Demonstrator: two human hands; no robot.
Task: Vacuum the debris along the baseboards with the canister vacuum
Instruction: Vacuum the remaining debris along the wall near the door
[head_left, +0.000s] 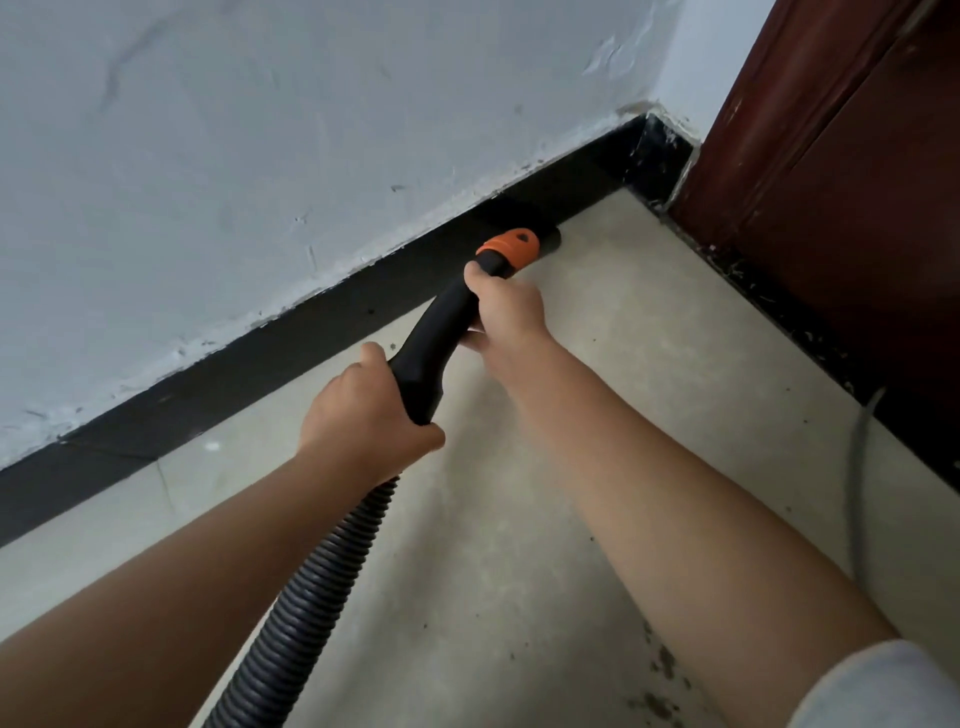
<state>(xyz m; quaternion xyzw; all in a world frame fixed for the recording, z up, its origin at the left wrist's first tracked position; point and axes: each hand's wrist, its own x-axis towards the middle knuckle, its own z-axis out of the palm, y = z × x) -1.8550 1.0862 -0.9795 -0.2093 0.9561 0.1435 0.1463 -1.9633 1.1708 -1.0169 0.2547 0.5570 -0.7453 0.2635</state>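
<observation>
Both hands clamped on wand (434, 343): left hand (363, 410) at rear by hose (311, 582), right hand (506, 306) forward behind orange collar (509, 248). Nozzle (548, 236) against baseboard (291, 348).

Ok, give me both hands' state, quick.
Left hand: grips the rear of the vacuum handle.
Right hand: grips the same handle, just behind the orange collar.
</observation>
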